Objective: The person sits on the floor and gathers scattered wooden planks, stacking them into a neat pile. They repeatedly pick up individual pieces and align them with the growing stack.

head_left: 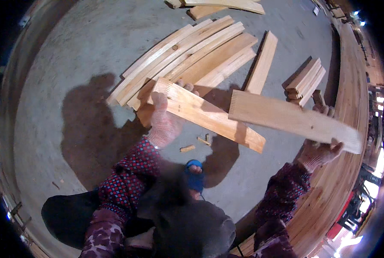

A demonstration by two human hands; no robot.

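My left hand point(163, 123), in a light knit glove, is closed around the left end of a pale wooden board point(207, 115). That end has a comb-like finger-joint edge, and the other end tapers toward the right. My right hand point(319, 155), also gloved, grips a second, wider board point(282, 112) near its right end, thumb in front and fingers over the far edge. The second board's toothed end points left and lies over or just beyond the first board's right part; whether they touch I cannot tell. Both boards are held above the floor.
A row of curved wooden strips point(185, 49) lies on the concrete floor ahead. Beside it are a single board point(264, 60) and a small stack of short pieces point(308, 79). Long planks point(349, 86) run along the right. Wood scraps point(187, 148) lie near my blue sandal point(195, 180).
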